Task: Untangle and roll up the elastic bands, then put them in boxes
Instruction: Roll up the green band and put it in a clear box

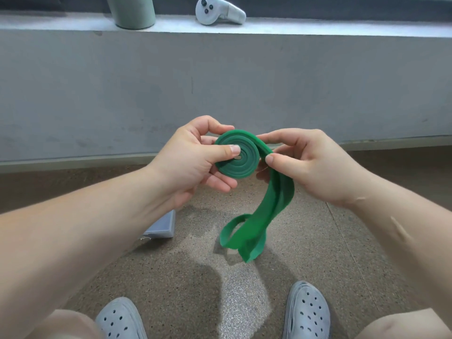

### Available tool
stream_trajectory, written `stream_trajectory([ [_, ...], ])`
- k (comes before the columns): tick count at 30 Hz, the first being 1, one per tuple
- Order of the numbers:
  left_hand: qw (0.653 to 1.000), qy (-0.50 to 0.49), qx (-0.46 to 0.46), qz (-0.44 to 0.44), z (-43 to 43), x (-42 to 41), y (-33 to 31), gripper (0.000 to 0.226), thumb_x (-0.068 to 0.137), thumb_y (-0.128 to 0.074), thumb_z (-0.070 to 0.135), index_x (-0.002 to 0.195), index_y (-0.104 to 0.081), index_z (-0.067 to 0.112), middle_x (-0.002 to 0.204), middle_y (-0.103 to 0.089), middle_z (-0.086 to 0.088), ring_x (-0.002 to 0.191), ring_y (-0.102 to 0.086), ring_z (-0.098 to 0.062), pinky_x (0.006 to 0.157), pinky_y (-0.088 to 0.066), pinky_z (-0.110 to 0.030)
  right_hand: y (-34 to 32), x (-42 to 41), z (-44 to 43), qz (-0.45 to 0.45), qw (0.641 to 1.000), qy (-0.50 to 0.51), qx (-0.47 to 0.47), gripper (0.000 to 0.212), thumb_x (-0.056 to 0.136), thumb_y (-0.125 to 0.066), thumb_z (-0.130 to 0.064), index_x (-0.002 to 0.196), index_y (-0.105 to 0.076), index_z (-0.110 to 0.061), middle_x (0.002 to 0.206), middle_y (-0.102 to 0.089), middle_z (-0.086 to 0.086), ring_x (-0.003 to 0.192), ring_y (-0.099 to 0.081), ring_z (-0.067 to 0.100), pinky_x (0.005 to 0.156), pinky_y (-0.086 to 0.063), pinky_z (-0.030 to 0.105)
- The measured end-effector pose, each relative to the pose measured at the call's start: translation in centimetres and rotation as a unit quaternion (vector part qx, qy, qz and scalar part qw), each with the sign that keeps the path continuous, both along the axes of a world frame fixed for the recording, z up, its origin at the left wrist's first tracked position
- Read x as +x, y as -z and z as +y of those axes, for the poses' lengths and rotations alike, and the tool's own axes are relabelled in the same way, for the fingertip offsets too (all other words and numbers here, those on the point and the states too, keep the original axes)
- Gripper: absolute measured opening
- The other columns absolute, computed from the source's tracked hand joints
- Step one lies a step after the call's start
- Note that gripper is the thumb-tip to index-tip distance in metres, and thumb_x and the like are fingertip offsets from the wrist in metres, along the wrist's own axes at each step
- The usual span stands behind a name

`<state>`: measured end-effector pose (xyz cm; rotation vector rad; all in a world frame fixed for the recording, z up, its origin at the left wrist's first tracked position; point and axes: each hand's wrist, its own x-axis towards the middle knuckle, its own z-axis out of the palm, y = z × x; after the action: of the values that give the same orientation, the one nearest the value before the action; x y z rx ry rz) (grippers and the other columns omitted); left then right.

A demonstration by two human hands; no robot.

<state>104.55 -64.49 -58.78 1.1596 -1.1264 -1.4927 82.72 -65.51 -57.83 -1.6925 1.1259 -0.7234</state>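
Left hand (193,157) is gripping the coiled green band (237,155) — right hand (308,162) is pinching its loose tail just beside the coil.

Below and left of the green band (244,167), the grey box (164,225) shows only one corner; the left forearm (85,228) covers the rest. Behind the band's coil, the fingertips of the left hand (193,162) are out of sight, and the band partly hides the lower fingers of the right hand (313,165). The band's hanging end is blurred. Far above the band, the green cylinder (130,13) is cut by the top edge. Below the band, both shoes (119,319) run off the bottom edge.
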Motion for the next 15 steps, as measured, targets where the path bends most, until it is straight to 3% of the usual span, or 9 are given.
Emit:
stream_trajectory([
  [8, 0.996, -0.068, 0.032, 0.052, 0.4, -0.7, 0.2, 0.022, 0.092, -0.068, 0.004, 0.102, -0.055, 0.018, 0.092, -0.073, -0.015, 0.047, -0.065, -0.032, 0.042, -0.055, -0.031, 2.1, 2.2, 0.8, -0.046, 0.997, 0.065, -0.014, 0.039, 0.099, -0.062, -0.010, 0.137, -0.060, -0.015, 0.110, -0.077, 0.001, 0.105, -0.072, 0.013, 0.100, -0.055, 0.041],
  [13, 0.984, -0.098, 0.064, 0.132, 0.8, -1.5, 0.2, 0.022, 0.094, -0.065, 0.006, 0.100, -0.052, 0.022, 0.077, -0.075, -0.009, 0.049, -0.067, -0.031, 0.042, -0.056, -0.029, 2.6, 3.9, 1.4, -0.211, 0.966, 0.149, 0.029, 0.033, 0.097, -0.063, -0.007, 0.130, -0.065, -0.010, 0.107, -0.078, 0.008, 0.103, -0.074, 0.022, 0.094, -0.058, 0.041],
  [15, 0.978, -0.104, 0.082, 0.161, 1.0, -2.0, 0.2, 0.022, 0.094, -0.065, 0.007, 0.099, -0.052, 0.023, 0.076, -0.075, -0.008, 0.049, -0.068, -0.031, 0.043, -0.056, -0.029, 2.7, 4.4, 1.8, -0.258, 0.945, 0.195, 0.039, 0.029, 0.095, -0.066, -0.006, 0.124, -0.069, -0.008, 0.103, -0.078, 0.008, 0.099, -0.075, 0.020, 0.088, -0.060, 0.035],
])
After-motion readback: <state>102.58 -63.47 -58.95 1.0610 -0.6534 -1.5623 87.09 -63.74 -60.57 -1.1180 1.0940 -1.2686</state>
